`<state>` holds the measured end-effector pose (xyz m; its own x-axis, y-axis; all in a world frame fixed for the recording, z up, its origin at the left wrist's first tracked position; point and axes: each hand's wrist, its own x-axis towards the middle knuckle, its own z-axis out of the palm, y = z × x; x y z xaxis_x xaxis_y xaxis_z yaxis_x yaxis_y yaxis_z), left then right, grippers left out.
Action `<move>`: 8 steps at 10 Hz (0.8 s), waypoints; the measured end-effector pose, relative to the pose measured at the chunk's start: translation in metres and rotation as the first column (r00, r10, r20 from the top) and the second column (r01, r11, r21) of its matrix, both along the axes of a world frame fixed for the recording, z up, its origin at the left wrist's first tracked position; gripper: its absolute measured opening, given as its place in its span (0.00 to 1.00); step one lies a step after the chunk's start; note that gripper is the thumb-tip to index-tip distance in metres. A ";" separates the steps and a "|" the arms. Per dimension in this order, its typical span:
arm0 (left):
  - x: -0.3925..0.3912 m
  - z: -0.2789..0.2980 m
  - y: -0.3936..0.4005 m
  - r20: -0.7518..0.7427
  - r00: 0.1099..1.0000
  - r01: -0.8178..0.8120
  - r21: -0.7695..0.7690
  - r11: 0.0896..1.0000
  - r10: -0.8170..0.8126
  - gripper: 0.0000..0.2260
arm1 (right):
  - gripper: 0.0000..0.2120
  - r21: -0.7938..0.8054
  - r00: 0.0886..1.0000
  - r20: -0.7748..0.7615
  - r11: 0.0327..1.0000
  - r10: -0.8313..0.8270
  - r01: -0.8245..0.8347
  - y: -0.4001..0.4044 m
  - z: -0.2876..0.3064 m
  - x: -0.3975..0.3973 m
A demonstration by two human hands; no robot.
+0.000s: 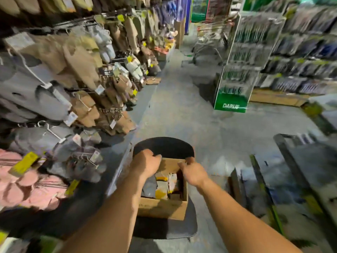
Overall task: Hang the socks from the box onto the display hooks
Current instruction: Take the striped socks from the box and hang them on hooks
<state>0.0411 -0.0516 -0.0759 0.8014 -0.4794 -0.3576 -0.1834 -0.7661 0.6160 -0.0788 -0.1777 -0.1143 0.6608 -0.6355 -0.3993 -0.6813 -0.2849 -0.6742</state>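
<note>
A brown cardboard box (pixel 164 207) holding several packed socks (pixel 161 183) stands on the seat of a dark chair (pixel 164 145). My left hand (pixel 145 164) grips the chair's curved backrest at its left side, just above the box's far left corner. My right hand (pixel 193 171) grips the backrest's right end by the box's far right corner. Along the left, display hooks (pixel 113 110) carry hanging socks in grey, brown and pink (pixel 54 99). The picture is blurred by motion.
A grey concrete aisle (pixel 182 106) runs ahead between the sock wall and a green Darlie display stand (pixel 235 70). Shelves of packaged goods (pixel 300 52) line the right. A dark metal frame (pixel 284 152) stands low on the right.
</note>
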 end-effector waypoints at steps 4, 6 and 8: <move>0.069 -0.209 -0.099 -0.357 0.934 0.057 0.172 0.983 0.009 0.15 | 0.21 0.280 0.939 -0.301 0.926 -0.165 0.252 -0.037 -0.178 0.086; 0.088 -0.291 -0.117 -0.471 0.882 0.078 0.177 0.981 0.015 0.14 | 0.24 0.251 0.859 -0.486 0.915 -0.164 0.317 -0.063 -0.289 0.123; 0.096 -0.319 -0.122 -0.559 0.825 0.010 0.154 0.988 0.079 0.08 | 0.09 0.365 0.821 -0.419 0.756 -0.388 0.543 -0.072 -0.347 0.145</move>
